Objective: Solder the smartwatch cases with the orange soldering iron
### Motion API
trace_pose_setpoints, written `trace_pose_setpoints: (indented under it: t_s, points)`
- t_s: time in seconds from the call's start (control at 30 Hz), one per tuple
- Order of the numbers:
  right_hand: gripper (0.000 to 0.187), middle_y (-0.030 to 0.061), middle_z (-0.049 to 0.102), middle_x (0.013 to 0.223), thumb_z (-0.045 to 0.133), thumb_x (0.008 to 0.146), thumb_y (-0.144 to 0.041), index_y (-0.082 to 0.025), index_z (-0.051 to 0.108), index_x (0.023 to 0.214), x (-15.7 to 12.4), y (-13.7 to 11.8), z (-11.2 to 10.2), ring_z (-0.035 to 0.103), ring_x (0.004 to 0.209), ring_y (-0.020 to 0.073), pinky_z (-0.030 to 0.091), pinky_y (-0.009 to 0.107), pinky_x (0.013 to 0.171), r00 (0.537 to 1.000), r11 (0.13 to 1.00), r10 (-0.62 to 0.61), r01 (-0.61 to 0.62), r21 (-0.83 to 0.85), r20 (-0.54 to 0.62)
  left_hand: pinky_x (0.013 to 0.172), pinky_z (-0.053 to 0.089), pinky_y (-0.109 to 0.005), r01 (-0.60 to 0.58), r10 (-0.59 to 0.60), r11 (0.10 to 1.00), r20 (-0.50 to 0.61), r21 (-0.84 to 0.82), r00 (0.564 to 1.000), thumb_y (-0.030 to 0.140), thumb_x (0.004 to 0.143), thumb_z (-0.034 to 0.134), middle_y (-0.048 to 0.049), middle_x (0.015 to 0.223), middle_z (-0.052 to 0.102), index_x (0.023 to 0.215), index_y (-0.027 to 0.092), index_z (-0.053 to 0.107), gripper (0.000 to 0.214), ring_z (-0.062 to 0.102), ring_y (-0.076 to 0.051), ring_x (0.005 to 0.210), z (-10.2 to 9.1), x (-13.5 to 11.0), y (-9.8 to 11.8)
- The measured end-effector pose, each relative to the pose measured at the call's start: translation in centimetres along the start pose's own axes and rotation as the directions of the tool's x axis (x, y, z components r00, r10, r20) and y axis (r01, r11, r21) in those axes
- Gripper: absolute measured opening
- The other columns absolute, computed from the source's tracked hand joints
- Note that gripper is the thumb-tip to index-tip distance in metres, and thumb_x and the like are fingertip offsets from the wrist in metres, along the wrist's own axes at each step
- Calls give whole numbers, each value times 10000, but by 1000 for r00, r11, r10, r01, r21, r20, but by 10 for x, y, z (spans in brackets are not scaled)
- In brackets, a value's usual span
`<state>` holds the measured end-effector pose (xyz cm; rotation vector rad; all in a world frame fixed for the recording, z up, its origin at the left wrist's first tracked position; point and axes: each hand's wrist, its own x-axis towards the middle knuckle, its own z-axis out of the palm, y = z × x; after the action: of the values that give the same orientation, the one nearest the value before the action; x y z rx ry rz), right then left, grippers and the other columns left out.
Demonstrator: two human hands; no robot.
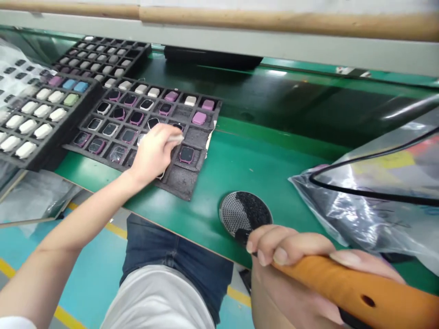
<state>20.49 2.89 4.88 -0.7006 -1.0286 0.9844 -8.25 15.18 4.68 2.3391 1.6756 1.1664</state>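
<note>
My left hand (154,153) reaches over a dark foam tray (178,183) of small watch bodies. Its fingers are curled and pinch a pale, whitish piece at the fingertips, just above a pink-rimmed watch body (186,154). My right hand (295,256) is close to the camera at the lower right. It is wrapped round the orange wooden handle (356,285) of a brush whose dark bristles rest on a round perforated metal disc (245,212) set in the green bench.
More foam trays (41,114) with white, blue, green and pink watch bodies are stacked at the left and back left (103,55). Clear plastic bags with a black cable (370,192) lie at the right. A black belt strip (291,100) runs behind the green bench surface (240,155).
</note>
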Motion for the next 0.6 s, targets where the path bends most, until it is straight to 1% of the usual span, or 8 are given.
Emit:
trace_pose_setpoints:
  t_s: [0.1, 0.17, 0.23, 0.3, 0.37, 0.47, 0.53, 0.6]
  points:
    - [596, -6, 685, 866, 445, 1014, -787, -289, 668, 1254, 3, 5, -2, 626, 671, 186, 572, 409, 540, 996, 997, -52, 48, 59, 68, 1080, 559, -412, -42, 38, 999, 116, 32, 992, 98, 1038, 588, -89, 1203, 758, 1197, 164, 728, 222, 716, -254, 1176, 20, 42, -22]
    - [730, -3, 684, 869, 333, 993, -863, -271, 666, 1260, 5, 9, -3, 627, 659, 178, 564, 396, 527, 991, 992, -93, 83, 99, 99, 1130, 536, -475, -52, 41, 997, 180, 59, 983, 54, 1020, 526, -120, 1280, 733, 1277, 146, 710, 329, 689, -297, 1265, 29, 69, -36]
    - [746, -11, 687, 879, 369, 966, -892, -271, 656, 1265, 6, 11, -4, 628, 654, 170, 566, 393, 535, 989, 991, -91, 79, 106, 116, 1173, 507, -538, -41, 21, 995, 216, 88, 976, 13, 986, 480, -153, 1342, 711, 1329, 119, 688, 415, 651, -336, 1349, 34, 93, -51]
    - [706, -21, 685, 874, 437, 956, -881, -280, 652, 1257, 6, 10, -4, 623, 646, 164, 560, 387, 539, 990, 993, -72, 60, 106, 118, 1194, 499, -553, -28, 2, 995, 255, 98, 967, 10, 966, 480, -156, 1331, 730, 1313, 112, 697, 421, 656, -338, 1354, 36, 108, -65]
    - [651, -22, 685, 872, 488, 961, -851, -289, 658, 1244, 6, 9, -2, 626, 656, 166, 562, 388, 555, 993, 994, -57, 46, 97, 106, 1197, 518, -513, -27, -2, 996, 312, 86, 950, 33, 955, 517, -129, 1299, 768, 1296, 132, 715, 406, 693, -310, 1315, 37, 113, -74]
    - [607, -15, 678, 860, 518, 971, -818, -293, 673, 1233, 6, 8, 1, 629, 666, 175, 567, 391, 563, 994, 993, -73, 65, 98, 83, 1181, 550, -423, -29, 10, 999, 384, 45, 923, 73, 939, 563, -81, 1337, 789, 1408, 170, 678, 492, 723, -258, 1304, 38, 105, -80]
    - [601, -17, 667, 848, 535, 963, -818, -299, 678, 1231, 6, 8, 2, 622, 660, 175, 566, 392, 559, 993, 992, -85, 76, 103, 80, 1168, 558, -386, -19, 6, 999, 397, 29, 918, 90, 937, 543, -65, 1350, 793, 1468, 176, 638, 546, 726, -232, 1309, 36, 99, -83]
    - [601, -16, 673, 854, 539, 963, -815, -298, 679, 1236, 6, 8, 1, 624, 662, 174, 565, 394, 558, 992, 991, -93, 83, 101, 90, 1151, 563, -377, -3, -11, 999, 387, 37, 922, 93, 937, 492, -69, 1315, 805, 1471, 163, 628, 555, 734, -218, 1284, 33, 99, -86]
